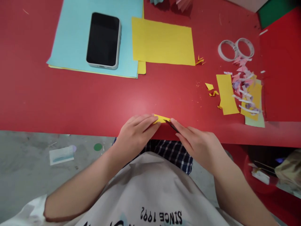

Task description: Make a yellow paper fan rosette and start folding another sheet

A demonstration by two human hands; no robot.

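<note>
Over white shirt (150,185), left hand (136,131) is pinching folded yellow paper (162,119), fingers curled; right hand (197,142) is stretching open, fingertips (174,121) touching it

Matt yellow paper (161,119) on smooth red table (70,100).

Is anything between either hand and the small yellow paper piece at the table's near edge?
Nothing visible. The left hand and right hand both touch the yellow paper piece directly with their fingertips.
</note>
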